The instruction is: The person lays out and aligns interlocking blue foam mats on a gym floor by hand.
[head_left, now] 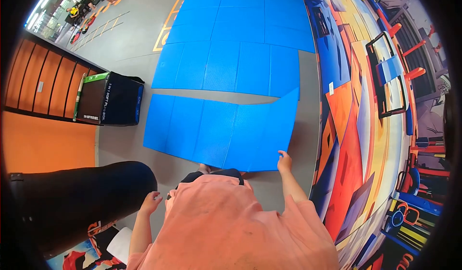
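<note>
My right hand (285, 162) is closed on the near right edge of a blue folding mat (216, 130). This mat's right side is raised off the floor and tilted, while its left part lies lower; creases divide it into several panels. My left hand (152, 202) hangs beside the rounded end of a black punching bag (91, 197), its fingers loosely bent with nothing visible in them. Beyond the held mat, more blue mats (240, 24) lie flat on the grey floor, with a narrow curved gap between.
A black plyo box (122, 99) stands at left by an orange slatted panel (43, 84). On the right runs a colourful mural wall (356, 125) with racks and hanging gear. Several people (86, 0) are far off at upper left.
</note>
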`<action>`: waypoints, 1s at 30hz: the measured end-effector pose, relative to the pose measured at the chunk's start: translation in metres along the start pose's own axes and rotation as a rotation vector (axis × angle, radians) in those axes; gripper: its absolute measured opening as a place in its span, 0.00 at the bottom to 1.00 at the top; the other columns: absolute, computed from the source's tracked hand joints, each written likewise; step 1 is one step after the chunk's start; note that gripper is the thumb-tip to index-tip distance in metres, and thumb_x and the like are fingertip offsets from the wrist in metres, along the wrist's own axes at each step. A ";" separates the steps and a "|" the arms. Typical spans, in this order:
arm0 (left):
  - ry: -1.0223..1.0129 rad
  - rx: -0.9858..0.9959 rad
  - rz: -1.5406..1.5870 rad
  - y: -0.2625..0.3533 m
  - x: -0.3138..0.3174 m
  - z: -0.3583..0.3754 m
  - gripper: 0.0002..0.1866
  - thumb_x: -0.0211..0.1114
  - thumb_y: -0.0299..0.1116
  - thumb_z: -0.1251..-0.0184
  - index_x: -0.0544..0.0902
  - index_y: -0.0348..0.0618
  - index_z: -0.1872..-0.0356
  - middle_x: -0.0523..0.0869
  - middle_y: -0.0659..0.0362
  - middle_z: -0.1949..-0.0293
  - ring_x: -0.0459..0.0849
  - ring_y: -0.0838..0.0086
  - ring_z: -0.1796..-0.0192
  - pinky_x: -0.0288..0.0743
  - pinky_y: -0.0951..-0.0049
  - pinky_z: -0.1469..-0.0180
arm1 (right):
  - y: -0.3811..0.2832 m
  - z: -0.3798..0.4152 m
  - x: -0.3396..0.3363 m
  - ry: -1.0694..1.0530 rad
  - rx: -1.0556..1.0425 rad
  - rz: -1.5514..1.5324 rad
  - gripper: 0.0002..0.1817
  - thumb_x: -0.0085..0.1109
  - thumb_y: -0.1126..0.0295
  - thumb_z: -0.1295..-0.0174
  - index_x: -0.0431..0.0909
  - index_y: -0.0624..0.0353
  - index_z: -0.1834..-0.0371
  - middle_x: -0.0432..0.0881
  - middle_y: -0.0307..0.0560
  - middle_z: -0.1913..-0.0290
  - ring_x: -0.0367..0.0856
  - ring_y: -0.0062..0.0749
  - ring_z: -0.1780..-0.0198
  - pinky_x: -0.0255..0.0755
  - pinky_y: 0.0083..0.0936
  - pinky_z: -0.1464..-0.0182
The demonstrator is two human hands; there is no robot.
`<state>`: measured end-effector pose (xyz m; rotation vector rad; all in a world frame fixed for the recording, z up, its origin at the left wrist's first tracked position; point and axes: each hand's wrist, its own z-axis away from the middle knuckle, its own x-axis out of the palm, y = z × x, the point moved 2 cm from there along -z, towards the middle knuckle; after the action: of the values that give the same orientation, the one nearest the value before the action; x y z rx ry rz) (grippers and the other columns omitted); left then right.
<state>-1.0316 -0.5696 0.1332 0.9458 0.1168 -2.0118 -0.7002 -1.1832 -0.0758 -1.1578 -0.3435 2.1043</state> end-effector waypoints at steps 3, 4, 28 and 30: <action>-0.020 -0.006 0.124 -0.027 0.023 0.001 0.26 0.74 0.42 0.27 0.84 0.36 0.35 0.88 0.44 0.39 0.89 0.55 0.40 0.83 0.58 0.37 | 0.005 -0.001 0.016 0.173 0.012 0.003 0.22 0.53 0.80 0.24 0.83 0.49 0.32 0.85 0.54 0.33 0.84 0.54 0.33 0.78 0.46 0.32; -0.024 -0.005 0.121 -0.030 0.026 0.001 0.26 0.74 0.42 0.27 0.84 0.36 0.35 0.88 0.44 0.39 0.89 0.55 0.40 0.83 0.58 0.37 | 0.002 -0.003 0.016 0.187 -0.048 0.036 0.22 0.52 0.81 0.25 0.82 0.50 0.31 0.85 0.54 0.33 0.84 0.53 0.33 0.78 0.45 0.32; -0.062 -0.114 0.349 -0.054 0.089 0.007 0.24 0.70 0.43 0.22 0.85 0.34 0.37 0.91 0.47 0.39 0.88 0.61 0.37 0.79 0.62 0.35 | -0.110 -0.009 -0.036 0.293 -0.161 0.104 0.19 0.56 0.76 0.24 0.83 0.48 0.35 0.87 0.48 0.45 0.87 0.54 0.42 0.81 0.49 0.42; -0.092 -0.099 0.422 -0.038 0.086 0.004 0.23 0.71 0.44 0.23 0.85 0.35 0.40 0.91 0.48 0.40 0.88 0.63 0.38 0.79 0.62 0.37 | -0.101 -0.017 -0.034 0.310 -0.111 0.053 0.19 0.56 0.75 0.24 0.82 0.49 0.33 0.86 0.49 0.43 0.86 0.53 0.40 0.81 0.49 0.39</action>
<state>-1.0902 -0.6068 0.0689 0.7416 -0.0328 -1.6396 -0.6285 -1.1353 -0.0104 -1.5486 -0.2891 1.9301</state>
